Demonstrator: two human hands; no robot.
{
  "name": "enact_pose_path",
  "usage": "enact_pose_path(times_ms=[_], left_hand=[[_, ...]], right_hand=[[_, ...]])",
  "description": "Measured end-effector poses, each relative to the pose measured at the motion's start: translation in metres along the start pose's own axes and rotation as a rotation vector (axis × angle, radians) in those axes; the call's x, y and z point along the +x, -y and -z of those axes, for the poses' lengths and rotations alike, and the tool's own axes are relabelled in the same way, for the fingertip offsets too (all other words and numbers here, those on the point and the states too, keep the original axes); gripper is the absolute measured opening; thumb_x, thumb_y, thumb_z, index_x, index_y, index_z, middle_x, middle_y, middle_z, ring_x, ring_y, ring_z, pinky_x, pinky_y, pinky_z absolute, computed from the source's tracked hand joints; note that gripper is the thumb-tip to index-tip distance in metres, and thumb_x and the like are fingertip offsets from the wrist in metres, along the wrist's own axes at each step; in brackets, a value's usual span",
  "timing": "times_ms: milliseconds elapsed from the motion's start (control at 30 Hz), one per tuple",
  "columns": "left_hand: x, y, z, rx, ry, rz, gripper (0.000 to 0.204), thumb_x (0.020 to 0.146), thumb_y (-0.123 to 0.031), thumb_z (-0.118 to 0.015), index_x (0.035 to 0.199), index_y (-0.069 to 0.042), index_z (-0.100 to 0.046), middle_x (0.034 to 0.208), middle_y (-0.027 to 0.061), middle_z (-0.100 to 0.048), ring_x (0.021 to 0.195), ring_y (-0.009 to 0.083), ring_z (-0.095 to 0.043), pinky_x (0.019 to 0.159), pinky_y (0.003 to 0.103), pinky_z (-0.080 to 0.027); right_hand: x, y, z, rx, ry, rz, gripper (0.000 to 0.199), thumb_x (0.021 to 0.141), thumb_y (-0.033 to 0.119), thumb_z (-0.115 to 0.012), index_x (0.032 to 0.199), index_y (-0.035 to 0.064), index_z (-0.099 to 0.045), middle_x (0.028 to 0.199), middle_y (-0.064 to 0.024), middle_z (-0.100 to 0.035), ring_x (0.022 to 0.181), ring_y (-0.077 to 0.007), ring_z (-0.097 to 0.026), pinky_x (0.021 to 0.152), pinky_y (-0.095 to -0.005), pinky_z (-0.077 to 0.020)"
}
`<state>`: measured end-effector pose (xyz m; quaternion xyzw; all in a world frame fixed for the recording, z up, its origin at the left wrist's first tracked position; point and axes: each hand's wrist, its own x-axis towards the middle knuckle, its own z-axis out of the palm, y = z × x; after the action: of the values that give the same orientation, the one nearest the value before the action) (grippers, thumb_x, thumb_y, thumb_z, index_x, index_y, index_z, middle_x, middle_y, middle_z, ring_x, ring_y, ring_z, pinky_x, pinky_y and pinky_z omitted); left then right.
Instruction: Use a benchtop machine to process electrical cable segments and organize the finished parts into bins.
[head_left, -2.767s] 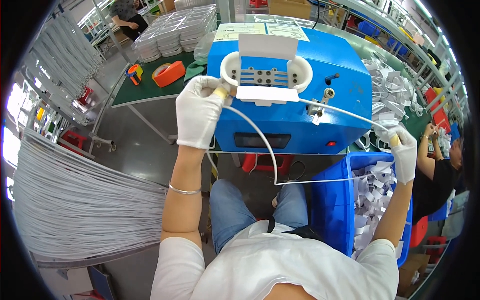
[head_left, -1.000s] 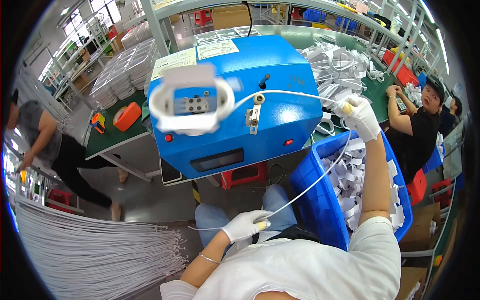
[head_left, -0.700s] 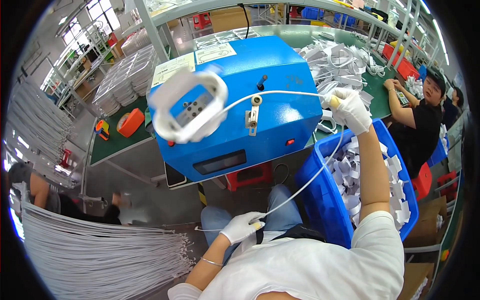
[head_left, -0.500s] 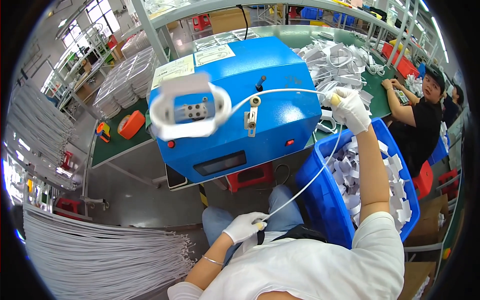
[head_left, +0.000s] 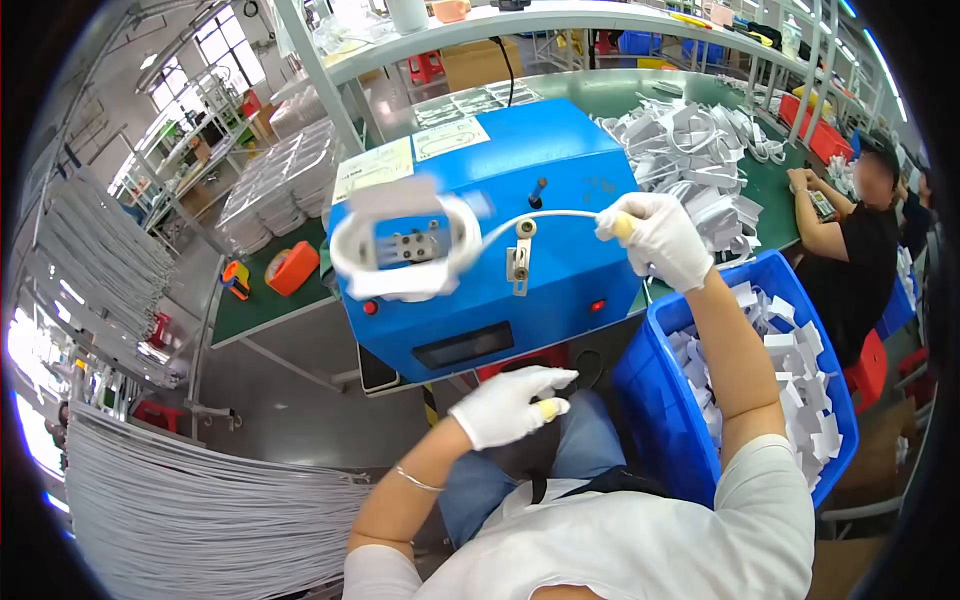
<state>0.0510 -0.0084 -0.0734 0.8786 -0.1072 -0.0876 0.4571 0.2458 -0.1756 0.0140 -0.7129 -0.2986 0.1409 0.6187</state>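
Note:
A blue benchtop winding machine [head_left: 560, 270] stands before me. At its front left a white wound cable bundle with paper wrap [head_left: 350, 245] is blurred by motion around a metal head [head_left: 415, 245]. From it a white cable [head_left: 560, 212] runs right over the small guide roller [head_left: 526, 227] to my right hand [head_left: 665, 242], whose gloved fingers are closed on it. My left hand [head_left: 510, 408], gloved with a yellow thumb cover, hovers over my lap below the machine's screen. Its fingers stretch out, with nothing seen between them.
A blue bin [head_left: 660, 400] of white wrapped pieces stands at my right. Behind it white cable bundles [head_left: 690, 150] heap on the green table. Long white cables [head_left: 200, 500] lie at lower left. An orange tape dispenser [head_left: 292, 268] sits left of the machine; a co-worker [head_left: 850, 240] sits far right.
My left hand has let go of the cable and risen toward the machine, its fingers now extended. My right hand has come left, closer to the guide roller. The view has shifted slightly.

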Motion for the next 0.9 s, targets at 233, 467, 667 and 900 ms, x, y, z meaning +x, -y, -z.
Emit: enact_pose_path(times_ms=[233, 467, 667, 900], left_hand=[[-0.068, -0.077, 0.144, 0.025, -0.132, -0.009, 0.032, 0.088, -0.022, -0.064, 0.111, 0.000, -0.063, 0.090, 0.0090, -0.067, 0.075, 0.0107, -0.061, 0.068, 0.025, -0.050], [0.009, -0.088, 0.230, 0.441, -0.547, -0.316, 0.019, 0.082, 0.000, -0.059, 0.096, -0.005, -0.071, 0.089, 0.0074, -0.070, 0.079, 0.0116, -0.063, 0.074, 0.022, -0.050], [0.019, -0.093, 0.242, 0.512, -0.382, 0.073, 0.020, 0.075, 0.002, -0.065, 0.093, -0.002, -0.072, 0.086, 0.0069, -0.071, 0.076, 0.0106, -0.060, 0.074, 0.024, -0.049], [-0.056, -0.079, 0.239, 0.435, -0.502, 0.282, 0.018, 0.075, -0.001, -0.069, 0.093, 0.000, -0.070, 0.081, 0.0075, -0.069, 0.071, 0.0105, -0.060, 0.070, 0.025, -0.050]], right_hand=[[0.046, 0.012, -0.020, -0.726, -0.258, 0.919, 0.010, 0.074, 0.012, -0.073, 0.073, 0.0059, -0.066, 0.069, -0.0080, -0.059, 0.059, -0.0227, -0.056, 0.052, -0.0304, -0.0437], [0.163, 0.054, -0.079, -0.946, -0.190, 1.084, 0.015, 0.078, 0.028, -0.067, 0.077, 0.0138, -0.066, 0.078, -0.0036, -0.062, 0.072, -0.0224, -0.061, 0.063, -0.0326, -0.0507], [0.157, 0.066, -0.122, -0.724, 0.020, 0.871, 0.016, 0.083, 0.025, -0.059, 0.088, 0.0135, -0.070, 0.088, -0.0088, -0.066, 0.083, -0.0280, -0.062, 0.076, -0.0361, -0.0501], [0.080, 0.089, -0.111, -0.569, 0.020, 1.053, 0.010, 0.080, 0.011, -0.064, 0.089, 0.0083, -0.067, 0.089, -0.0075, -0.063, 0.081, -0.0258, -0.061, 0.071, -0.0331, -0.0506]])
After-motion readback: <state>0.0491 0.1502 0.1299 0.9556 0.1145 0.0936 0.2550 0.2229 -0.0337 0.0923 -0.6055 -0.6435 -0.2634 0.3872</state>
